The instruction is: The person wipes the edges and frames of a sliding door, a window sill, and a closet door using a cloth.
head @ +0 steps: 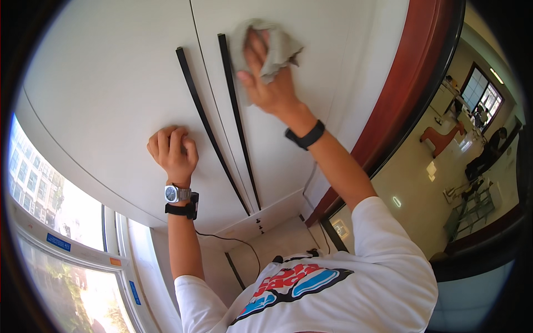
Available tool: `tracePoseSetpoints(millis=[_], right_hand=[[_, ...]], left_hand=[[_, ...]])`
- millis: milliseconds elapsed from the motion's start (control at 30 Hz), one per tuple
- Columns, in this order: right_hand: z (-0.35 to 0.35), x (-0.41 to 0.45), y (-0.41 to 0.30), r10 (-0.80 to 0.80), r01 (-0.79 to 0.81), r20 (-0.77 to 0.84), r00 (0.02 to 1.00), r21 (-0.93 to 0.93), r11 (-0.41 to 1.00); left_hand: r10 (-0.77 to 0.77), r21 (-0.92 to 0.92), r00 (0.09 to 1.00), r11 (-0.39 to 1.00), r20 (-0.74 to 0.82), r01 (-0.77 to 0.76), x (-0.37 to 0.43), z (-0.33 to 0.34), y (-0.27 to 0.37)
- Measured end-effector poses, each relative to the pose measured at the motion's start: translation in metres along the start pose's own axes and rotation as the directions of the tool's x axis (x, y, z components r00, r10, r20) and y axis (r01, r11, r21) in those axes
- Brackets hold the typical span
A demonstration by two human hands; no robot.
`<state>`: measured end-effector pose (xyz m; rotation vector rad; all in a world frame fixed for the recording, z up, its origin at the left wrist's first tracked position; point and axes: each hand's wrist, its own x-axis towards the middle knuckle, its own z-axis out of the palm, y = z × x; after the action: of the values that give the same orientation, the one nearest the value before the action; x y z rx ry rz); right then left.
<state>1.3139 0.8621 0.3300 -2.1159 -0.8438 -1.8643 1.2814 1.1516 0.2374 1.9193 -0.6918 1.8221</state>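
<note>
My right hand presses a grey cloth against the upper part of a white cabinet door, just right of a long black bar handle. The cloth is slightly blurred and partly covers my fingers. Lower and to the left, my left hand rests with curled fingers against the other white door, left of the second black handle. No object shows in it. A metal wristwatch and a black strap are on the left wrist, and another black strap circles the right wrist.
Windows stand at the lower left. A dark red wooden frame borders the doors on the right. Beyond it lie a room with a brown animal-shaped seat, a person in dark clothes and a metal rack. A thin cable hangs below the left wrist.
</note>
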Motion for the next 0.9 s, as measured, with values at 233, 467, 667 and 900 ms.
tracePoseSetpoints(millis=[233,467,667,900], right_hand=[[-0.077,-0.031,0.155,0.297,-0.323,-0.186,0.936,-0.128,0.938],[-0.062,-0.032,0.143,0.408,-0.447,-0.297,0.864,-0.078,0.891],[0.004,-0.009,-0.008,0.146,-0.145,-0.043,0.988,0.023,0.989],[-0.025,-0.004,0.009,-0.039,0.040,0.041,0.998,-0.044,0.998]], left_hand=[[-0.013,0.028,1.000,1.000,-0.023,0.014,0.000,0.010,0.006],[-0.021,0.074,0.999,0.997,-0.035,0.023,0.002,0.009,0.009],[0.005,0.066,1.000,0.998,-0.008,-0.005,0.005,0.010,0.012],[0.029,0.031,0.998,0.999,0.058,-0.031,0.000,0.002,0.008]])
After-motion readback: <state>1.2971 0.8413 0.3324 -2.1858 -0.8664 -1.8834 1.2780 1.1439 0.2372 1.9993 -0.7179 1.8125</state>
